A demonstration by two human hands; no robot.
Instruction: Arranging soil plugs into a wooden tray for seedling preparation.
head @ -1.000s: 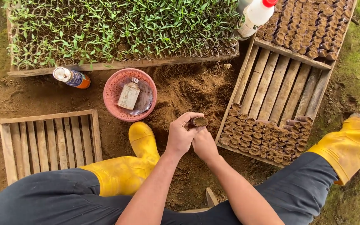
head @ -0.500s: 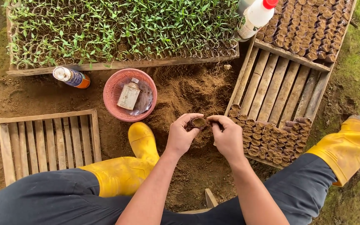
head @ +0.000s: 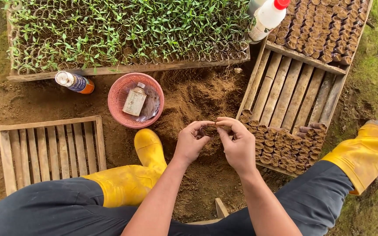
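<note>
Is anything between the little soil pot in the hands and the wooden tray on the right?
Nothing visible. Both hands, left hand and right hand, hold the soil pot beside the wooden tray; only bare soil lies between.

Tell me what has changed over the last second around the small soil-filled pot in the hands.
A second ago both hands gripped the small brown soil pot close together. The right hand then drew off to the right and has now come back, so both sets of fingertips pinch it again; the left hand never let go. The pink plastic basket, the yellow rubber boots and the slatted wooden trays stayed put.
</note>
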